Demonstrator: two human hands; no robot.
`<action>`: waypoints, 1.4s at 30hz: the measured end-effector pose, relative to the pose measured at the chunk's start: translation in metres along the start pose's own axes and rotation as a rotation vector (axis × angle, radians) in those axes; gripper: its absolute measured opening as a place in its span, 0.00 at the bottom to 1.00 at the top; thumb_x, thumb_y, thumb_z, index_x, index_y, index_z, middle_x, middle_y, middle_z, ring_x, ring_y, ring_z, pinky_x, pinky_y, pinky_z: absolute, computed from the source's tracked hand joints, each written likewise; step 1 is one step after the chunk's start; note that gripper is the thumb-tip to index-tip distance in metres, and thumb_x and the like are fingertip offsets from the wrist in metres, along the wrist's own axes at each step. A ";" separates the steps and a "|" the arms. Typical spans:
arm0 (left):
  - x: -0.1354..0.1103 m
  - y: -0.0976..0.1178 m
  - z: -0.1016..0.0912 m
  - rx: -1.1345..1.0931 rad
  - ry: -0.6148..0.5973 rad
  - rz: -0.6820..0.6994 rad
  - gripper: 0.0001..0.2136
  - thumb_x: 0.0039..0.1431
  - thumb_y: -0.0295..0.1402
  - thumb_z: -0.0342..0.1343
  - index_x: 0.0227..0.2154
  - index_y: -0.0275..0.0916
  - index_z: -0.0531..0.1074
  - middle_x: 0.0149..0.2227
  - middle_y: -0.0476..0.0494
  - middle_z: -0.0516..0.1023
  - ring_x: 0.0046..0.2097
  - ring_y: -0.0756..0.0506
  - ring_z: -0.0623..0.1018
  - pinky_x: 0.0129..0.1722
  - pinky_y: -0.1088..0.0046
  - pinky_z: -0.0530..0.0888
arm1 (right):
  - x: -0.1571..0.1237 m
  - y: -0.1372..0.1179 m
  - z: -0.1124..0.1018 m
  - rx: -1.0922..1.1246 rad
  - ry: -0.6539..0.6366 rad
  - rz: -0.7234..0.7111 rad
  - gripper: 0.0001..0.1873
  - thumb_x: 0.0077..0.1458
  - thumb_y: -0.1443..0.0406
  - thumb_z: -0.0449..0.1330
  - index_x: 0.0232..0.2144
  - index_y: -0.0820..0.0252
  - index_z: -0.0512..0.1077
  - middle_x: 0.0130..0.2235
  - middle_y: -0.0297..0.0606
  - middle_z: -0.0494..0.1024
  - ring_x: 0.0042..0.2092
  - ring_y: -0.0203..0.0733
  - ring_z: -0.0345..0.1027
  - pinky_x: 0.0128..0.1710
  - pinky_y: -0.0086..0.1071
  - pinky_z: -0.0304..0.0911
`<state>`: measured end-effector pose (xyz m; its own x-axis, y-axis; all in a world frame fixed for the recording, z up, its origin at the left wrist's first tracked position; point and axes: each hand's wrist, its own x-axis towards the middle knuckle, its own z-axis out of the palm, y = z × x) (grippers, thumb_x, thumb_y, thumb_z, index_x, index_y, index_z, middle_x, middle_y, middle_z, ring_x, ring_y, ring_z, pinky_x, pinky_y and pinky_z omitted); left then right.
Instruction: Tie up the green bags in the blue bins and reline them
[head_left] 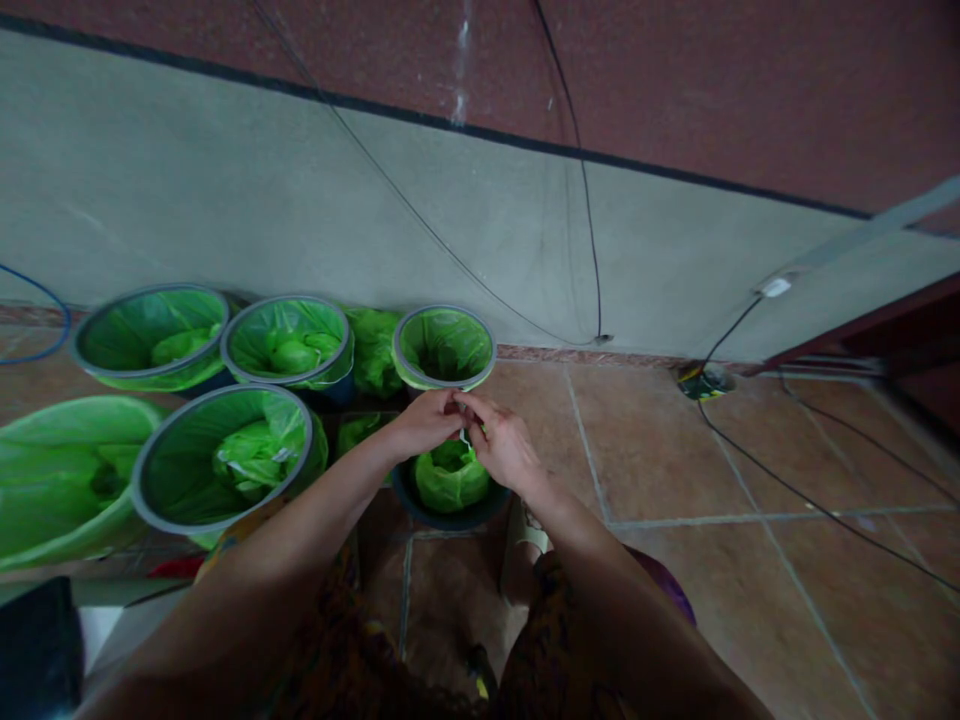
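See a thin green bag (450, 487) bunched inside a dark bucket (450, 521), just below the left hand (427, 425) and the right hand (506, 443). Looks light, soft and limp, perhaps slippery, and likely to tear if tugged at one spot; best to pinch along the loose upper edge. Note fingers bent on both hands, tips close together, near a small white strip (465, 437); cannot tell whether gripping it. Hard to make out in dim light: anything inside the bag, and the bucket's far side, hidden behind the hands.
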<state>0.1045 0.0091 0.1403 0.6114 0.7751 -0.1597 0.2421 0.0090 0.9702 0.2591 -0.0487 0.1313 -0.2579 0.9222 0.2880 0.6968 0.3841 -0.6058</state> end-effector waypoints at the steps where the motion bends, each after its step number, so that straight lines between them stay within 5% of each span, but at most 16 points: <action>1: 0.000 0.000 -0.001 -0.027 -0.011 -0.007 0.06 0.46 0.29 0.52 0.29 0.35 0.69 0.25 0.52 0.70 0.25 0.53 0.68 0.27 0.77 0.67 | 0.000 0.000 0.000 0.010 0.004 0.004 0.27 0.56 0.75 0.52 0.57 0.58 0.67 0.51 0.42 0.76 0.52 0.42 0.69 0.55 0.38 0.64; 9: 0.000 -0.005 -0.005 -0.129 -0.221 -0.029 0.09 0.38 0.25 0.57 0.28 0.34 0.71 0.25 0.53 0.71 0.27 0.53 0.69 0.28 0.77 0.66 | 0.002 -0.002 -0.003 0.260 0.070 0.146 0.21 0.56 0.70 0.54 0.52 0.56 0.70 0.40 0.36 0.77 0.39 0.37 0.72 0.45 0.32 0.67; 14: -0.003 0.000 -0.007 -0.046 -0.045 -0.021 0.04 0.50 0.31 0.56 0.28 0.35 0.73 0.24 0.51 0.74 0.25 0.53 0.70 0.28 0.78 0.67 | 0.003 0.003 -0.010 0.422 -0.002 0.263 0.36 0.49 0.68 0.62 0.60 0.56 0.60 0.57 0.45 0.67 0.40 0.36 0.71 0.37 0.30 0.68; 17: -0.005 0.008 -0.009 -0.052 -0.013 0.026 0.08 0.54 0.33 0.56 0.32 0.34 0.74 0.27 0.48 0.78 0.24 0.54 0.69 0.26 0.78 0.67 | 0.001 0.006 -0.005 0.452 -0.209 0.356 0.44 0.44 0.66 0.67 0.63 0.58 0.56 0.51 0.42 0.72 0.36 0.36 0.71 0.34 0.30 0.67; 22: -0.008 0.017 -0.011 -0.092 -0.032 0.097 0.09 0.56 0.35 0.56 0.32 0.33 0.75 0.28 0.45 0.79 0.24 0.54 0.69 0.26 0.79 0.67 | -0.001 0.006 0.012 0.168 -0.323 0.384 0.09 0.56 0.64 0.59 0.39 0.60 0.73 0.35 0.36 0.76 0.34 0.38 0.70 0.36 0.30 0.62; 26: -0.009 0.020 -0.016 -0.165 0.066 0.162 0.10 0.56 0.37 0.58 0.33 0.33 0.75 0.28 0.45 0.80 0.24 0.54 0.69 0.26 0.79 0.67 | -0.001 0.012 0.018 0.097 -0.220 0.403 0.09 0.60 0.65 0.54 0.40 0.59 0.73 0.33 0.37 0.76 0.34 0.39 0.69 0.36 0.30 0.60; 31: -0.012 0.027 -0.008 -0.283 0.053 0.224 0.13 0.55 0.41 0.60 0.34 0.33 0.75 0.29 0.44 0.80 0.24 0.54 0.70 0.25 0.79 0.69 | -0.001 0.006 0.027 0.520 -0.317 0.381 0.09 0.55 0.59 0.60 0.29 0.59 0.68 0.24 0.30 0.70 0.25 0.35 0.64 0.26 0.28 0.58; 36: -0.009 0.030 0.005 -0.252 0.019 0.196 0.15 0.57 0.42 0.58 0.37 0.34 0.74 0.31 0.44 0.80 0.23 0.54 0.69 0.22 0.79 0.67 | 0.000 -0.011 0.041 0.751 -0.264 0.427 0.13 0.55 0.57 0.59 0.24 0.59 0.66 0.20 0.30 0.67 0.22 0.33 0.60 0.22 0.27 0.55; 42: 0.011 -0.003 -0.008 -0.087 0.492 0.001 0.18 0.57 0.44 0.55 0.42 0.34 0.72 0.30 0.44 0.80 0.31 0.49 0.78 0.33 0.75 0.73 | 0.001 0.002 0.019 0.889 -0.189 0.492 0.24 0.55 0.44 0.55 0.29 0.60 0.70 0.18 0.27 0.64 0.20 0.31 0.54 0.21 0.27 0.50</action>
<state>0.1047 0.0222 0.1368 0.1787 0.9811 -0.0742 0.1656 0.0443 0.9852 0.2475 -0.0459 0.1160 -0.2328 0.9486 -0.2144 0.0270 -0.2141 -0.9764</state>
